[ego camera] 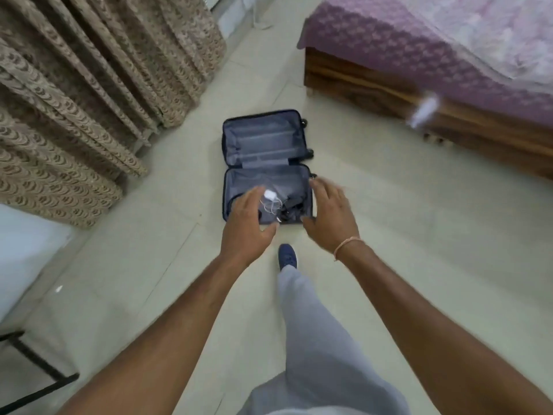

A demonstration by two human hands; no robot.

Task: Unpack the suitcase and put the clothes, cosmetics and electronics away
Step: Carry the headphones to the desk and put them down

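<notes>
A dark blue suitcase (pixel 263 139) lies open flat on the tiled floor, grey lining showing in both halves. The far half holds nothing I can see. In the near half lie a white charger (pixel 270 194) with a thin white cable and a dark bundle of cords (pixel 291 206). My left hand (pixel 245 223) hovers above the near half's left side, fingers spread and relaxed, holding nothing. My right hand (pixel 330 215) is stretched out above its right edge, fingers straight, also holding nothing. Both hands are blurred by motion.
Patterned brown curtains (pixel 89 94) hang at the left. A wooden bed with a purple cover (pixel 419 55) stands at the right. My leg in grey trousers and a blue shoe (pixel 287 256) steps toward the suitcase. A black metal frame (pixel 33 369) sits at the lower left.
</notes>
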